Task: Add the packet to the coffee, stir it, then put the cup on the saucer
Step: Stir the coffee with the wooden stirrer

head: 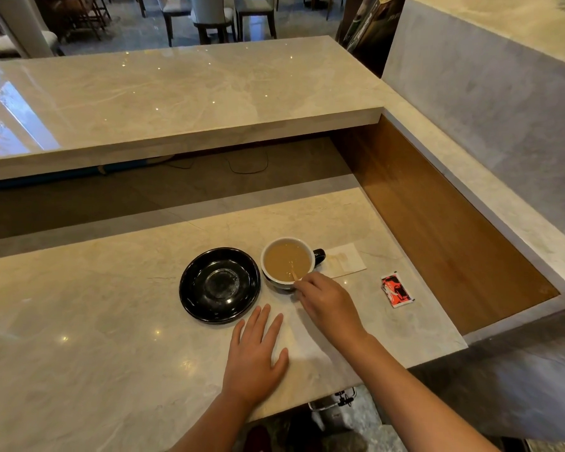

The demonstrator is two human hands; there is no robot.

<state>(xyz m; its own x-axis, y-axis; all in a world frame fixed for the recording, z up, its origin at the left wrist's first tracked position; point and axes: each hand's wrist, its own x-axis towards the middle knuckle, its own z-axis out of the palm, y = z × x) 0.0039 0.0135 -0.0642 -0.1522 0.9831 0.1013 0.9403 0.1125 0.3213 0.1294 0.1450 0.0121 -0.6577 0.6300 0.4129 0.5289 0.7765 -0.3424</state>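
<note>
- on the pale marble counter [111,305] in front of me sits a white-lined cup [287,263] with a dark outside and a dark handle turned to the right, full of milky tan coffee.
- my right hand [327,301] is at the cup's near rim, fingertips pinched on a thin wooden stir stick [293,273] whose far end dips into the coffee.
- my left hand [258,350] lies flat on the counter, palm down and fingers spread, holding nothing, just in front of the saucer.
- the black glossy saucer [220,284] stands just left of the cup, bare, its rim very close to the cup; i cannot tell if they touch.
- a red, black and white packet [397,289] lies on the counter to the right, well apart from the cup; it looks crumpled, and its print is too small for me to read any brand or word.
- a pale paper napkin [346,263] lies flat just behind and to the right of the cup, by the handle, with a faint brownish mark and no legible writing.
- beyond the counter runs a higher marble ledge [177,93], with chairs [209,14] farther back.
</note>
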